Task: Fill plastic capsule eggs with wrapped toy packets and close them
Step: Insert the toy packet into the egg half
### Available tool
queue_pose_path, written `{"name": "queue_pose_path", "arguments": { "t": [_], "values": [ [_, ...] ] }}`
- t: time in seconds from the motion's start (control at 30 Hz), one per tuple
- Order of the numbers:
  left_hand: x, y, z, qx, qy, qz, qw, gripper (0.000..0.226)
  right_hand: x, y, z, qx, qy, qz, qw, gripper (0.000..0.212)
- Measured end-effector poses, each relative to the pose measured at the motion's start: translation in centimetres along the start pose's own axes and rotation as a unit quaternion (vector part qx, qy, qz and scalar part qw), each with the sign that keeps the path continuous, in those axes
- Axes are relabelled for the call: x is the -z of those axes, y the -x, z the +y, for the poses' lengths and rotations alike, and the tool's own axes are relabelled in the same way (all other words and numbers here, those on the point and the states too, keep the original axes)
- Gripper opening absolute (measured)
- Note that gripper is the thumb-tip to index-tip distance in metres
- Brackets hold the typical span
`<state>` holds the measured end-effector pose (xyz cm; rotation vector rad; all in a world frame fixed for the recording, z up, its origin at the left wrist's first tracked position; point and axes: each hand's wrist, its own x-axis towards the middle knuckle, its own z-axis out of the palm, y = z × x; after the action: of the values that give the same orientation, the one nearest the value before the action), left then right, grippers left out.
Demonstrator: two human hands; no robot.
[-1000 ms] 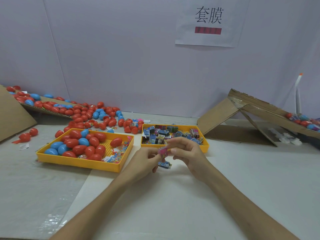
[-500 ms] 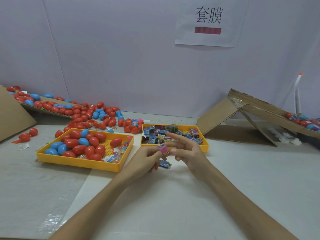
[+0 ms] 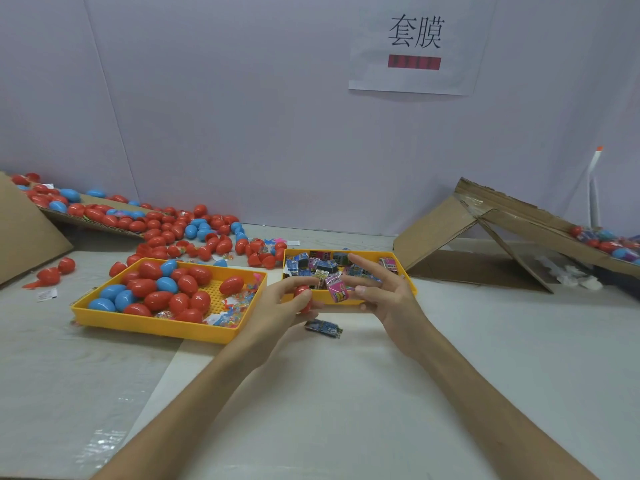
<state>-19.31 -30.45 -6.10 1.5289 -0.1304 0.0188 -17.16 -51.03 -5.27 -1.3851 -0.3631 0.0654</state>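
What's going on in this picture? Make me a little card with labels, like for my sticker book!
Left hand: holds a red egg
Right hand: pinches a pink packet, other fingers spread
Packet: not yet in the egg
Left tray: red and blue eggs
Right tray: wrapped packets
Loose on the table: a blue packet, below the hands
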Motion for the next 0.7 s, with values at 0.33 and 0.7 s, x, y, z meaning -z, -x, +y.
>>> {"name": "queue_pose_path", "arguments": {
  "t": [0.33,0.7],
  "values": [
    [0.52,-0.11,0.21,-0.017,0.003,0.049,0.999,0.014,-0.21,0.16,0.01,-0.002,0.043,-0.014,0.999,0.059],
    [0.41,0.10,0.50,-0.018,0.046,0.019,0.999,0.022,-0.27,0.07,0.22,-0.018,0.018,-0.024,0.999,0.063]
  ]
}}
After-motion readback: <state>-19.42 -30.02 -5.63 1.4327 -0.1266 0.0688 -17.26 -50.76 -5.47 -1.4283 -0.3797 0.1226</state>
